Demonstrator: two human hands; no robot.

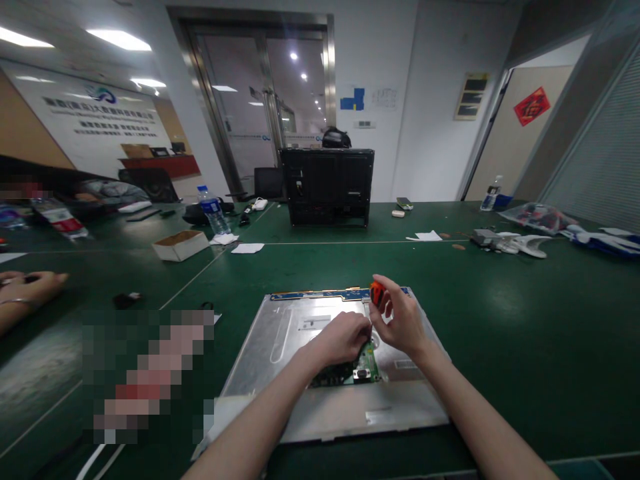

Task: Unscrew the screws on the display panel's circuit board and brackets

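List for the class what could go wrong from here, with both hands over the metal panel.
The orange-and-black tool in the right hand could slip and scratch the exposed green circuit board. The left hand, close below the tool, might get jabbed. The blue strip along the far edge of the metal panel looks uncovered and might be knocked.

Bare forearms (475,404) slant inward from the bottom edge; at lower centre, the left grip (346,337) curls downward, the right grip (400,321) bent slightly higher.
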